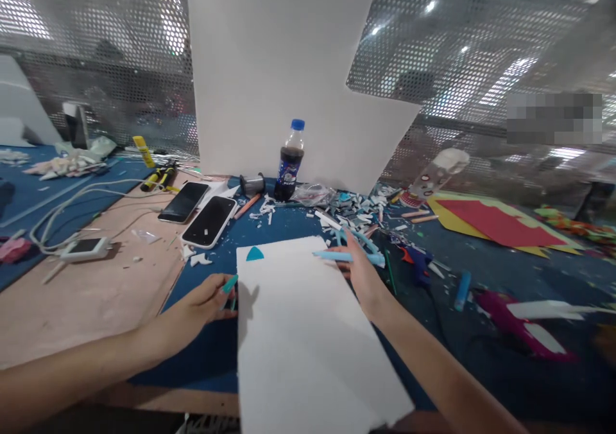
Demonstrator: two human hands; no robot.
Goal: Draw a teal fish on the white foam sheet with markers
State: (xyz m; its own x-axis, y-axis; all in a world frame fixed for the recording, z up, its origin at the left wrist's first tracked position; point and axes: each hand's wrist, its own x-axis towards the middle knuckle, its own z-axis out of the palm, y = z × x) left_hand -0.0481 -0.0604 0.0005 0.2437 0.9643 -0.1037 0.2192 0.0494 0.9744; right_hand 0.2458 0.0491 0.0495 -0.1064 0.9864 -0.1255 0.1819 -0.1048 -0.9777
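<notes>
A white board (298, 318) lies lengthwise in front of me, its near end reaching the table's front edge. On its far left corner is a small teal piece (255, 253) with a rounded top. My left hand (214, 296) is at the board's left edge, fingers closed on a teal piece (230, 284); part of that piece is hidden by the fingers. Over the far right edge, my right hand (359, 270) grips light blue scissors (332, 255), which point left across the board. Their handle loops show beyond the fingers.
Behind the board stand a cola bottle (289, 164) and a wire spool (253, 184). Two phones (209, 222) lie left, near a cable. White scraps (360, 206) are heaped at the back. Right are a blue glue gun (418, 262), a magenta glue gun (524, 328) and red sheets (500, 222).
</notes>
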